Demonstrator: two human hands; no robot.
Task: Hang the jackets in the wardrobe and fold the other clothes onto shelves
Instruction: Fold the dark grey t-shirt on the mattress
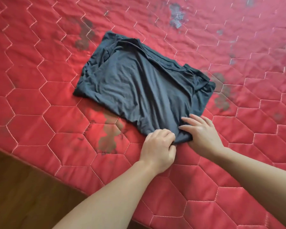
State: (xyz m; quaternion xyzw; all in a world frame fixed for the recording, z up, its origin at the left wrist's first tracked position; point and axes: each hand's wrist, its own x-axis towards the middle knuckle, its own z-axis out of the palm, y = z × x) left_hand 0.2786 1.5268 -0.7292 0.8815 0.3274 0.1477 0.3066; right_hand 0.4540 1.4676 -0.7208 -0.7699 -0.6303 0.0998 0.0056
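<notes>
A dark grey T-shirt [139, 83] lies partly folded on the red quilted bed [40, 80], its collar toward the far side. My left hand [157, 147] pinches the shirt's near corner with curled fingers. Right beside it, my right hand [203, 131] grips the same bunched corner, thumb under the cloth and fingers lying on top. Both hands meet at the shirt's nearest point.
The quilt carries faded dark printed patches around the shirt. The bed's edge runs diagonally at the lower left, with brown wooden floor [23, 195] beyond it. No wardrobe, shelves or other clothes are in view.
</notes>
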